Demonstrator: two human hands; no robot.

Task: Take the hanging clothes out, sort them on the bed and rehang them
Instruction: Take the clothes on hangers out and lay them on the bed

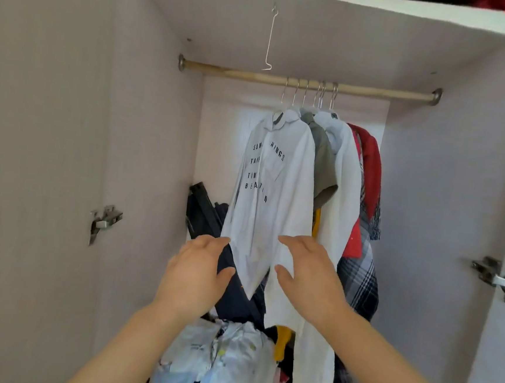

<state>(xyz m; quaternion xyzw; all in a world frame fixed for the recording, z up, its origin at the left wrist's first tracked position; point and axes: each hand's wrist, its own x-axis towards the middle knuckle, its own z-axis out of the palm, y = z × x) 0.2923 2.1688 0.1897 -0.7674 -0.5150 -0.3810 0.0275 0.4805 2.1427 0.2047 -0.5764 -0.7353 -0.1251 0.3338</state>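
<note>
Nearest, at the bottom of the wardrobe: a heap of loose clothes (230, 357), pale prints on top, dark and yellow bits underneath.

Just above that, left hand (195, 273) and right hand (308, 275), raised side by side, fingers straight and a little spread, gripping nothing. Left at the lower left hem of the white lettered shirt (273, 187), right at its lower right edge. Touching the cloth or just short of it; cannot tell which.

Behind that shirt, bunched tight on the right half of the rail (255, 77): an olive shirt (323, 167), a long white garment (342, 199), red cloth (369, 165) and, lowest, a plaid piece (359, 280). All on wire hangers (308, 94), hooks over the rail.

Further back, in the left rear corner, a dark folded object (201, 205) leaning against the wall. Higher up, one bent wire hook (270, 37) dangling from under the top shelf (383, 7), with more fabric lying on that shelf.

On progress: barely begun, by the look of it. Hanging clothes all on the rail, nothing in either hand. No bed in view, so nothing to report on sorting. Probably the opening step, taking hold of the front shirt. Left to do: unhook each hanger, carry the lot to the bed, sort, then rehang.
</note>
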